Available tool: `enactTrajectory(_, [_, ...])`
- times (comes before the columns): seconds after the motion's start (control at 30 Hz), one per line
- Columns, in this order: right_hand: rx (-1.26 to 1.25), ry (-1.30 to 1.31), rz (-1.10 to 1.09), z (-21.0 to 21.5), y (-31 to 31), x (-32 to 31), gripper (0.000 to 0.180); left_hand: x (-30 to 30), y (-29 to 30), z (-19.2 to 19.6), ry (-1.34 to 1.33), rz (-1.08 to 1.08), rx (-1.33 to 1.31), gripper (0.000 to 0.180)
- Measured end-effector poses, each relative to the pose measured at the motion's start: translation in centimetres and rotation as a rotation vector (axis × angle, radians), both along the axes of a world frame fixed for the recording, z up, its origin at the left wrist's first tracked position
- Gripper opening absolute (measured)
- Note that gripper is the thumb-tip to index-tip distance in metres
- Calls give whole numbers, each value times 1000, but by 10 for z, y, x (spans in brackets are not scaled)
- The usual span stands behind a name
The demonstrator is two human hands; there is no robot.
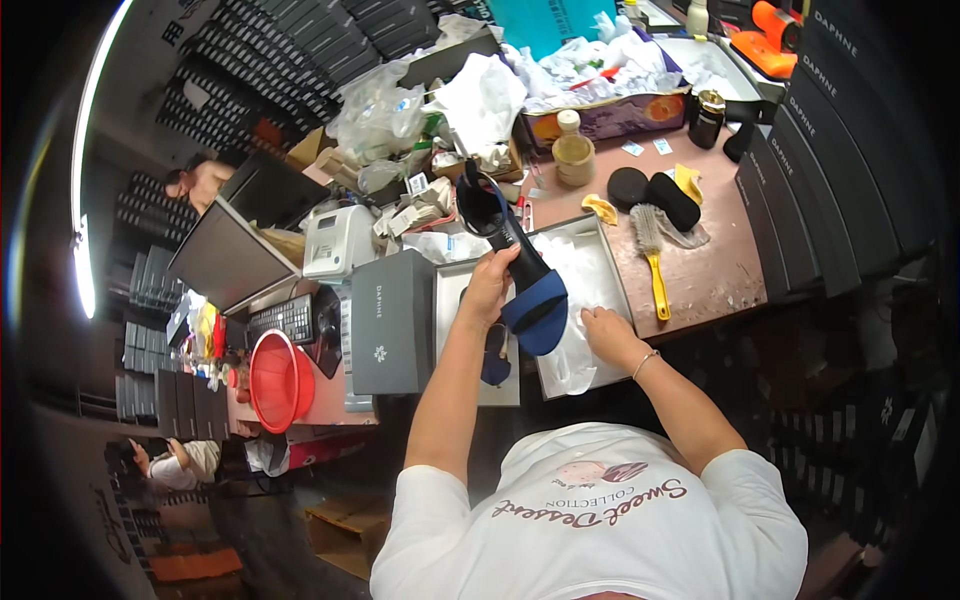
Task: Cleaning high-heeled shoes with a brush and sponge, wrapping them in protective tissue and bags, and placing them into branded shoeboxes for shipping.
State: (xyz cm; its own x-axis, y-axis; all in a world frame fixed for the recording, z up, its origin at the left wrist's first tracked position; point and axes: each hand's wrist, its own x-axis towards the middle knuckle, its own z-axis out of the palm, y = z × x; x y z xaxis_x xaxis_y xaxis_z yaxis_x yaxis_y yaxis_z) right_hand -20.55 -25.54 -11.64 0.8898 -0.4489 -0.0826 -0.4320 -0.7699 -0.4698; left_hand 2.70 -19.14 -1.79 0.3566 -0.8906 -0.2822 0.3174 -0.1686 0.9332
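Observation:
My left hand [490, 284] is closed around the middle of a sandal [538, 312] with a wide dark blue toe strap, a black insole and an ankle strap. The sandal hangs over an open shoebox [612, 262] lined with white tissue paper [570, 358]. My right hand [608, 336] lies at the right part of this paper, its fingers curled in on it. Left of that box is a second shallow box part [508, 390]. Another dark blue sandal [495, 370] lies inside it, partly covered by my left forearm.
A grey box lid [392, 322] stands left, near a red basin [281, 382] and a monitor [232, 268]. A yellow-handled brush [655, 270], black round pads [672, 202] and a jar [574, 158] lie right. Stacked shoeboxes [815, 165] wall the right side. Other people are farther left.

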Motion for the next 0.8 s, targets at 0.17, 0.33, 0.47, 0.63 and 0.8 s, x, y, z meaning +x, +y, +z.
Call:
enactTrajectory(0.17, [37,46,-23,10,6,-4,39,-21,13,44,237,40,-84,37])
enactTrajectory(0.33, [206,-245,-10,75,10,-16,61,-17,24,49,220,210,-152,37])
enactTrajectory(0.47, [1140,-551,-4,126,25,-16,75,-37,26,49,38,285,-232,34])
enactTrajectory(0.63, [1494,-671,-181,124,48,-16,48,-94,62,46,134,253,-388,44])
enactTrajectory(0.8, [471,-414,-363,76,-22,-62,48,-106,103,53,219,509,-431,34])
